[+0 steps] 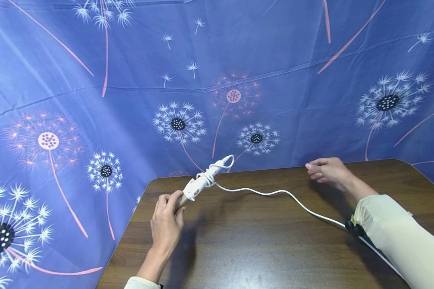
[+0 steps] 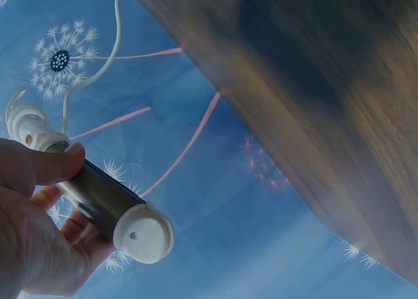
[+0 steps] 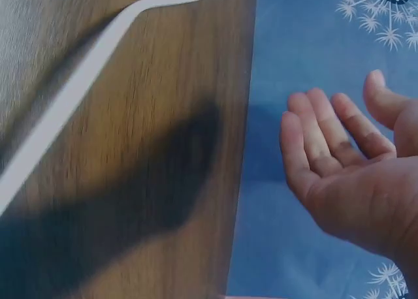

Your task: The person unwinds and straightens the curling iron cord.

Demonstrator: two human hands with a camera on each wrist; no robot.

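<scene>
A white-handled hair curling iron (image 1: 199, 185) is held up over the left part of the table by my left hand (image 1: 167, 220). Thumb and fingers grip its brownish barrel (image 2: 103, 196), which ends in a round white cap (image 2: 145, 235) with a small hole. Loops of the white cord (image 1: 287, 193) are wound about the handle. From there the cord runs right, past the right sleeve. Over the far right of the table, my right hand (image 1: 327, 171) holds nothing; its fingers are loosely bent, palm showing in the right wrist view.
The brown wooden table (image 1: 260, 237) has rounded far corners. A blue cloth (image 1: 285, 80) with dandelion prints hangs right behind it and along its left side. A black band (image 1: 354, 229) sits at the right sleeve (image 1: 394, 224), beside the cord.
</scene>
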